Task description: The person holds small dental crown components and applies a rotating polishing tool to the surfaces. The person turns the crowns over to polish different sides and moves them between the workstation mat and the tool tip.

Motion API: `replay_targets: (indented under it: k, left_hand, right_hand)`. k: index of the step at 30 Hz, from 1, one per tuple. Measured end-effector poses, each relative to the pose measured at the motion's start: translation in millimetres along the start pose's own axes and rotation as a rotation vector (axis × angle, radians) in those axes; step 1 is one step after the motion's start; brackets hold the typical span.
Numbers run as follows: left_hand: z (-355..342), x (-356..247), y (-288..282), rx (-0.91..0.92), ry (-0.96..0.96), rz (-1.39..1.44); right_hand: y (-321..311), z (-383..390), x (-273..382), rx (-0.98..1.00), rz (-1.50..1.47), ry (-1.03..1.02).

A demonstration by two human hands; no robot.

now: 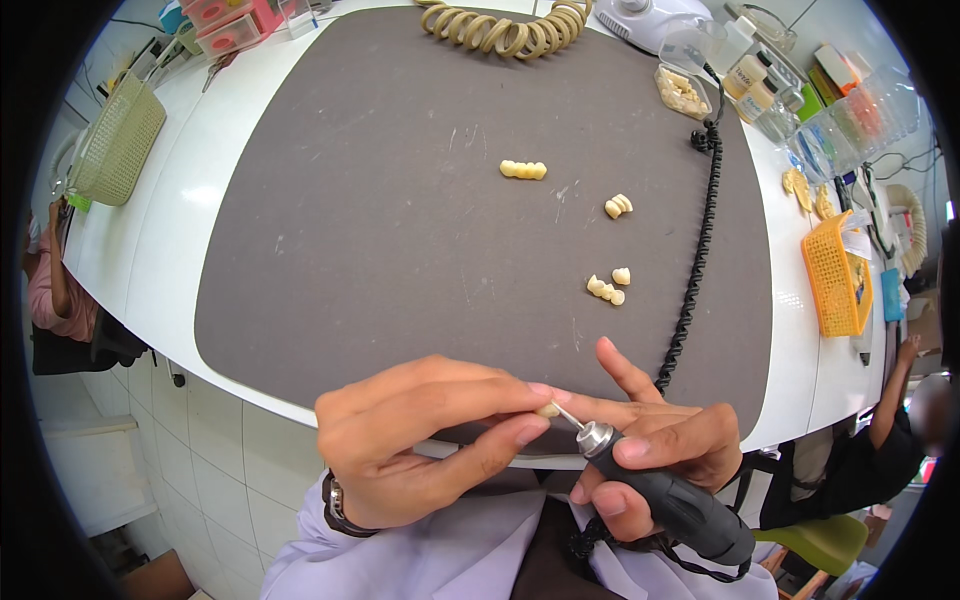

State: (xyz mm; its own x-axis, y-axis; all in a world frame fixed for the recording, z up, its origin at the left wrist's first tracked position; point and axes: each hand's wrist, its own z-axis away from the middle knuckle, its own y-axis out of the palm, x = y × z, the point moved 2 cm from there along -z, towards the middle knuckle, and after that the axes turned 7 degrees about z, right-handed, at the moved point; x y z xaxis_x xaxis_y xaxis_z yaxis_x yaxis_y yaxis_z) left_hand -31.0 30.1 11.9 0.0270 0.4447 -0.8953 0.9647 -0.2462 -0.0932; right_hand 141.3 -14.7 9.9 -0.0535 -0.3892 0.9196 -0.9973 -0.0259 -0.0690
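Between the thumb and fingertips of my left hand (pixel 430 440) is a small cream dental crown (pixel 547 410), mostly covered by the fingers. My right hand (pixel 680 440) is wrapped round a black dental handpiece (pixel 680 505) with a silver collar. Its thin metal bur (pixel 568 416) points at the crown and appears to touch it. Ahead on the grey mat (pixel 400 250) lie a tooth-coloured dental bridge (pixel 523 170), a shorter bridge piece (pixel 618 206), a curved bridge (pixel 606 290) and a single crown (pixel 621 275).
A coiled black cord (pixel 695 270) runs down the mat's right side. A clear box of tooth pieces (pixel 683 95) stands at the far right, beside bottles (pixel 750 85). A beige coiled hose (pixel 510 30) lies at the back. Baskets, green (pixel 118 140) and orange (pixel 835 280), flank the mat. Other people sit on both sides.
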Motion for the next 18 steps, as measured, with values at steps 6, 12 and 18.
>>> replay_targets:
  k: [6,12,18]
  left_hand:
    - [-0.3,-0.6,3.7,-0.030,-0.090,0.041]
    - [-0.4,-0.2,3.0,-0.015,-0.052,0.035]
    - [0.0,0.6,-0.1,0.025,-0.049,0.064]
  right_hand:
    - [-1.3,-1.7,-0.9,0.059,0.076,-0.036]
    - [0.2,0.2,0.6,-0.001,-0.028,-0.017]
    - [0.3,0.6,2.4,0.012,0.052,-0.032]
